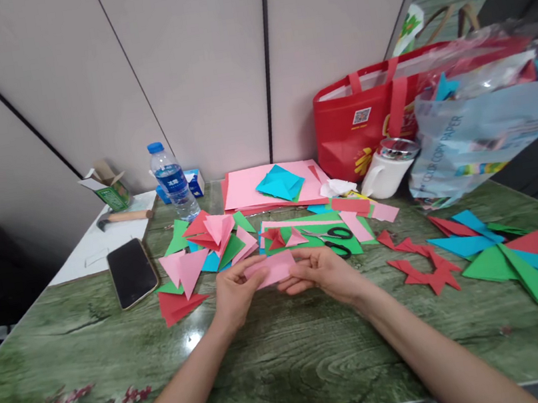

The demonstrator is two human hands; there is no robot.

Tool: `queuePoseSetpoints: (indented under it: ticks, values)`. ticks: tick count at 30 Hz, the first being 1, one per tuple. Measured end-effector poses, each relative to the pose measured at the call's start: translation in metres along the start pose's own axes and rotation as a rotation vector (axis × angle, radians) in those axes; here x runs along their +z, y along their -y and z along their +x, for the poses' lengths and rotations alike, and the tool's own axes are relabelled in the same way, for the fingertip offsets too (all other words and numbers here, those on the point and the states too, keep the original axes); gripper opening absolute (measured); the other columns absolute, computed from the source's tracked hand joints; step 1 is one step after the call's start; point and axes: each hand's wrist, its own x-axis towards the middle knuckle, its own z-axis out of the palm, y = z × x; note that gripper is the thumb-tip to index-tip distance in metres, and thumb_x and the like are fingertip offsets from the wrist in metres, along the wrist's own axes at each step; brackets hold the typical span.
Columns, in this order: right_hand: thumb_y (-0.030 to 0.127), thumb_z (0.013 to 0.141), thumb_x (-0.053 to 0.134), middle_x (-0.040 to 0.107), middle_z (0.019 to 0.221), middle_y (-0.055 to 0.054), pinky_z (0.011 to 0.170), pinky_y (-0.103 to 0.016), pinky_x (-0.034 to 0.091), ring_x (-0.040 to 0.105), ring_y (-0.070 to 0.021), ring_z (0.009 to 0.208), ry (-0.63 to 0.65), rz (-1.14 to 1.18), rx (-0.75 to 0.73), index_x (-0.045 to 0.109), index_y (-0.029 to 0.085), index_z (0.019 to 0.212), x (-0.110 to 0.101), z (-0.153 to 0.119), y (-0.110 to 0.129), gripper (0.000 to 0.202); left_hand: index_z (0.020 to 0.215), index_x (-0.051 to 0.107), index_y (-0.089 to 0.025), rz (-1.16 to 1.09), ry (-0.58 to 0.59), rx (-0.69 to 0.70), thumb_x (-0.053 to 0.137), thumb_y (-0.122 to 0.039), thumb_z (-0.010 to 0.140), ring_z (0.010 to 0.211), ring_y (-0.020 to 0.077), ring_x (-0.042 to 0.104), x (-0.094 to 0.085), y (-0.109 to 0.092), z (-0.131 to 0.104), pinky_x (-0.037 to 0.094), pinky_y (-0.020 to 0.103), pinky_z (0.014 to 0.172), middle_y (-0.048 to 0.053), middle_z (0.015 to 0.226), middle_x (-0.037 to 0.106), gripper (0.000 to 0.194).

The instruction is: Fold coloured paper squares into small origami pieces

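Observation:
A small pink paper rectangle (274,269) is held up between my two hands, over the middle of the table. My left hand (235,294) pinches its left end, thumb on the near face. At the right end, the fingers and thumb of my right hand (323,273) close on the paper. Just beyond lie black-handled scissors (338,241) on a green paper sheet (353,243), beside small folded red and pink pieces (284,237). Left of my hands spreads a pile of folded paper triangles (220,232) in pink, red, green and blue.
A phone (132,273), a hammer (124,216) and a water bottle (174,182) are at the left. Pink sheets (241,189) lie at the back. A white mug (388,169), a red bag (343,126) and folded red stars (430,265) are on the right.

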Motion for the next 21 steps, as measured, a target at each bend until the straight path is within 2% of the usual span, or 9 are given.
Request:
queuePoseSetpoints:
  ticks: [4, 9, 12, 14, 17, 21]
  values:
    - [0.031, 0.074, 0.065, 0.07, 0.082, -0.007, 0.077, -0.039, 0.054, 0.068, -0.0201, 0.079, 0.031, 0.005, -0.027, 0.044, 0.017, 0.118, -0.001, -0.002, 0.006, 0.051, 0.089, 0.072, -0.014, 0.022, 0.004, -0.006, 0.073, -0.027, 0.061, 0.066, 0.0156, 0.059, -0.004, 0.003, 0.004, 0.045, 0.023, 0.056, 0.007, 0.084, 0.071, 0.03]
    - [0.028, 0.069, 0.068, 0.065, 0.088, -0.002, 0.07, -0.033, 0.054, 0.064, -0.0166, 0.08, -0.169, -0.094, -0.242, 0.052, 0.021, 0.086, 0.0, 0.005, 0.003, 0.025, 0.088, 0.073, -0.017, 0.128, 0.019, 0.018, 0.071, -0.027, 0.063, 0.059, 0.0136, 0.057, -0.006, -0.001, 0.005, 0.042, 0.021, 0.05, 0.005, 0.082, 0.072, 0.028]
    - [0.025, 0.07, 0.067, 0.065, 0.087, -0.002, 0.076, -0.03, 0.051, 0.062, -0.0162, 0.086, -0.204, -0.274, -0.358, 0.057, 0.02, 0.079, 0.001, 0.006, -0.001, 0.015, 0.087, 0.073, -0.017, 0.163, 0.047, 0.015, 0.07, -0.026, 0.063, 0.051, 0.0117, 0.054, -0.003, -0.006, 0.001, 0.038, 0.02, 0.044, 0.003, 0.074, 0.071, 0.026]
    - [0.025, 0.071, 0.066, 0.066, 0.089, -0.003, 0.075, -0.03, 0.05, 0.061, -0.0172, 0.087, -0.17, -0.418, -0.373, 0.063, 0.02, 0.082, 0.002, 0.005, -0.003, 0.012, 0.086, 0.072, -0.016, 0.156, 0.074, 0.014, 0.07, -0.025, 0.063, 0.057, 0.0139, 0.058, -0.001, -0.01, -0.002, 0.042, 0.021, 0.047, 0.003, 0.075, 0.071, 0.025]
    - [0.024, 0.073, 0.064, 0.068, 0.09, -0.005, 0.072, -0.031, 0.051, 0.062, -0.0188, 0.085, -0.106, -0.541, -0.369, 0.069, 0.021, 0.082, 0.003, 0.004, -0.007, 0.011, 0.085, 0.072, -0.015, 0.154, 0.14, 0.014, 0.068, -0.021, 0.065, 0.072, 0.0182, 0.063, 0.001, -0.014, -0.003, 0.048, 0.024, 0.061, 0.004, 0.084, 0.072, 0.022]
    - [0.02, 0.07, 0.065, 0.07, 0.089, -0.004, 0.069, -0.032, 0.052, 0.064, -0.0187, 0.079, -0.191, -0.541, -0.342, 0.071, 0.021, 0.084, 0.003, 0.005, -0.013, 0.015, 0.091, 0.069, -0.015, 0.119, 0.24, -0.002, 0.069, -0.016, 0.062, 0.084, 0.0204, 0.063, 0.001, -0.011, -0.002, 0.05, 0.028, 0.072, 0.006, 0.093, 0.071, 0.028]
